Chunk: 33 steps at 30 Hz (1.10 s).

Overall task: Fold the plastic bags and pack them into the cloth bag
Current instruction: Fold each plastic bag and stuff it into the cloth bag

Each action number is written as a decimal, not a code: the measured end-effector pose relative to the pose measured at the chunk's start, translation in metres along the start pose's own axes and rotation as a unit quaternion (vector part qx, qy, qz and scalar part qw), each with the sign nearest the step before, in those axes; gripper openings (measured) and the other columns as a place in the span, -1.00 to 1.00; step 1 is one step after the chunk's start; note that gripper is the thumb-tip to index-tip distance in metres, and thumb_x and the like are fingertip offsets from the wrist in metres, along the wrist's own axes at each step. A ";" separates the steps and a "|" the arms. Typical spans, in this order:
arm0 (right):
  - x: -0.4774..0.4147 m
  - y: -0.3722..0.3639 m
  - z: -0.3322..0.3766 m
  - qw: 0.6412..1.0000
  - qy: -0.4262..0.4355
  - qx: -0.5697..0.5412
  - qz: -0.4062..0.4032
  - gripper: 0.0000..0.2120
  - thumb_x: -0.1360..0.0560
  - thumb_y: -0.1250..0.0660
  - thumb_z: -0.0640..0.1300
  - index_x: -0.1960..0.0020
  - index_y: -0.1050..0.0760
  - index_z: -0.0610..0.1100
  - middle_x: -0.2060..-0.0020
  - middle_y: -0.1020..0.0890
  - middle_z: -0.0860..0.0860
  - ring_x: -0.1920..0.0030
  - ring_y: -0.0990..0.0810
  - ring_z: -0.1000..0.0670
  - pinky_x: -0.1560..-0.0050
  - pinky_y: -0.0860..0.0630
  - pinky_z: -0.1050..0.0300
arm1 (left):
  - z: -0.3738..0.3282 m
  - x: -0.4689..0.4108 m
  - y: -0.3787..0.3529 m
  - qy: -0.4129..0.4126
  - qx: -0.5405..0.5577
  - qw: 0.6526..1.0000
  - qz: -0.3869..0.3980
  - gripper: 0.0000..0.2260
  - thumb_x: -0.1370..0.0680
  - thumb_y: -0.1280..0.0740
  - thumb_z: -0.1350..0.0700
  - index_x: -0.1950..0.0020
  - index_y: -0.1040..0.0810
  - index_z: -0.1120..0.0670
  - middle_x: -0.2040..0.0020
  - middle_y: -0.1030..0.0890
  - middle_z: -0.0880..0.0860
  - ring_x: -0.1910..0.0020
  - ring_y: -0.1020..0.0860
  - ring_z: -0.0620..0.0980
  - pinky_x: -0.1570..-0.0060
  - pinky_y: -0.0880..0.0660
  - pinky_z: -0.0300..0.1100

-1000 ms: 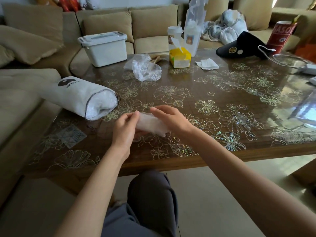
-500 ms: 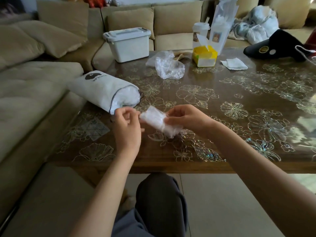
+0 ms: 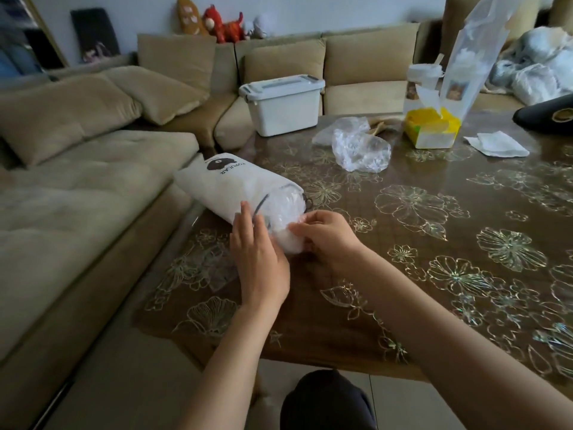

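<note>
Now the folded plastic bag [image 3: 288,242], which a moment ago I held between both hands above the table [image 3: 403,283], is at the mouth of the cloth bag [image 3: 223,184], which lies on its side by the table's left edge. My right hand [image 3: 328,240] pinches it and my left hand [image 3: 259,265] rests with straight fingers on the cloth rim, so I judge this one nearly packed.
</note>
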State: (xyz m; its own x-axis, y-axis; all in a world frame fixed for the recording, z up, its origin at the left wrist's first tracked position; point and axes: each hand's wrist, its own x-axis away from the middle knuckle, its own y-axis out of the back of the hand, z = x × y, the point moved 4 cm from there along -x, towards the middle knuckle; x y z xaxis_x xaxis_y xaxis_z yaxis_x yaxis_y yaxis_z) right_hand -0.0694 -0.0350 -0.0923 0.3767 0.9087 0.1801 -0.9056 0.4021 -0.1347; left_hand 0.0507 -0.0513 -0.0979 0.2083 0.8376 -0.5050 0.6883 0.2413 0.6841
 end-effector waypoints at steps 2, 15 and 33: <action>-0.013 -0.012 -0.004 1.000 -0.003 0.000 -0.016 -0.78 -0.43 -0.41 -0.35 0.29 -0.41 -0.17 0.36 -0.53 -0.11 0.33 -0.54 -0.05 0.28 -0.56 0.12 | 0.001 0.000 0.001 -0.008 0.033 0.999 -0.017 -0.56 -0.58 -0.13 0.36 -0.46 -0.22 0.28 -0.53 -0.09 0.17 -0.51 -0.06 0.14 -0.45 -0.04 -0.05; -0.028 -0.042 0.008 0.958 0.024 0.285 -0.020 -0.79 -0.43 -0.38 -0.19 0.29 -0.37 -0.16 0.31 -0.51 -0.10 0.32 -0.50 -0.04 0.33 -0.50 0.12 | 0.004 0.002 0.005 -0.003 0.115 0.993 -0.032 -0.54 -0.56 -0.12 0.41 -0.47 -0.21 0.27 -0.51 -0.17 0.15 -0.46 -0.14 -0.01 -0.39 -0.09 -0.22; 0.002 -0.028 -0.002 0.820 0.295 0.479 0.103 -0.57 -0.48 -0.20 -0.31 -0.34 -0.43 -0.20 -0.38 -0.41 -0.11 -0.37 -0.37 -0.10 -0.32 -0.31 0.08 | -0.005 0.005 0.011 -0.028 0.088 0.992 -0.086 -0.60 -0.54 -0.09 0.32 -0.38 -0.37 0.25 -0.47 -0.27 0.20 -0.47 -0.19 0.13 -0.43 -0.19 0.07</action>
State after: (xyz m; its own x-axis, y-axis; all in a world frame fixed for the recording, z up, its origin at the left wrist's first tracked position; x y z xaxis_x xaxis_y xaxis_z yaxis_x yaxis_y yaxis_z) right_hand -0.0430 -0.0442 -0.0899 -0.0301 0.9561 -0.2915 -0.5924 0.2178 0.7757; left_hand 0.0559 -0.0425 -0.0903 0.1120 0.7622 -0.6376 0.8265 0.2848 0.4856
